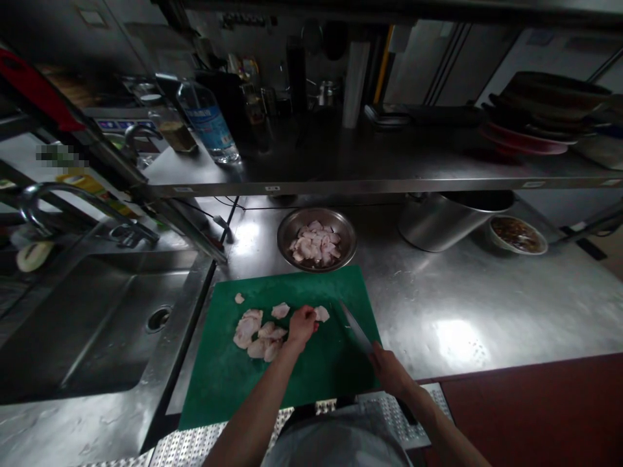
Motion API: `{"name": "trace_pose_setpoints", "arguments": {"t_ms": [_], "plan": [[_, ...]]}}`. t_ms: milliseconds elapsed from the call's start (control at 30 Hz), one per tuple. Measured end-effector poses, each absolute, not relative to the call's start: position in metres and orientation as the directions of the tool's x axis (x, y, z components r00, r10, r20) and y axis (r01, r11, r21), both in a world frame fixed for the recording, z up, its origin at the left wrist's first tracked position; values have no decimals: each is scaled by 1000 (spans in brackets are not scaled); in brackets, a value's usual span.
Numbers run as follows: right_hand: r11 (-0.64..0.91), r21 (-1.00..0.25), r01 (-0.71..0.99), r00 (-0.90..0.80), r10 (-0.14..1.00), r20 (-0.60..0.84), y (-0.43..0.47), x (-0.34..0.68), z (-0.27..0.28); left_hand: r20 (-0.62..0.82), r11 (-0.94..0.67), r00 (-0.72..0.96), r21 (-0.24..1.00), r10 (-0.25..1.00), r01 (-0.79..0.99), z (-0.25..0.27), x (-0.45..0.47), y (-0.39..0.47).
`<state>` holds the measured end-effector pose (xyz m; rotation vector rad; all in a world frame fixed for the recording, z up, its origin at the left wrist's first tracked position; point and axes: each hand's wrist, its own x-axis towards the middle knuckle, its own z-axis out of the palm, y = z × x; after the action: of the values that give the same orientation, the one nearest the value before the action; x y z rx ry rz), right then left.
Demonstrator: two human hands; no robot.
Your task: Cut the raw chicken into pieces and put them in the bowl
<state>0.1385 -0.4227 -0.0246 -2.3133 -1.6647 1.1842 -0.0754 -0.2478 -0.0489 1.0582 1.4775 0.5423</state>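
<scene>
A small piece (322, 314) of pale meat lies on the green board (326, 370), right of its middle and just beyond the left hand (302, 324). That hand's fingers are drawn together at the piece's left edge; they look small and dim here, so I cannot tell whether they pinch it. The right hand (388, 368) is wrapped around the handle of a knife (357, 329), whose blade slants over the board's right side, tip away from the person and apart from the meat. More chunks (249, 327) sit on the board's left half (one scrap lies alone near the far left corner). Just past the board stands a steel bowl (349, 243) of cut meat. The sink (97, 324) is to the left; a pot (433, 227) stands farther right, under the shelf (365, 186).
</scene>
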Motion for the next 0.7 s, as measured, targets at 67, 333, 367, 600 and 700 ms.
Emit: {"name": "trace_pose_setpoints", "arguments": {"t_ms": [67,333,367,600,700], "plan": [[-415,-447,792,119,824,-554,-422,138,-23,-445,380,89,840,891,387,-44,-77,-230],[-368,-343,864,119,812,-571,-416,139,-12,-42,-203,275,569,961,797,-33,-76,-225],[-363,-330,872,117,807,-579,-414,138,-11,-44,-270,350,549,936,791,-35,-75,-232],[-244,-268,932,53,823,-565,-387,118,-1,4,-284,373,656,928,700,-53,-82,-245],[-193,-226,955,38,834,-551,-376,107,9,71,-309,356,668,932,677,-54,-94,-246]]}}
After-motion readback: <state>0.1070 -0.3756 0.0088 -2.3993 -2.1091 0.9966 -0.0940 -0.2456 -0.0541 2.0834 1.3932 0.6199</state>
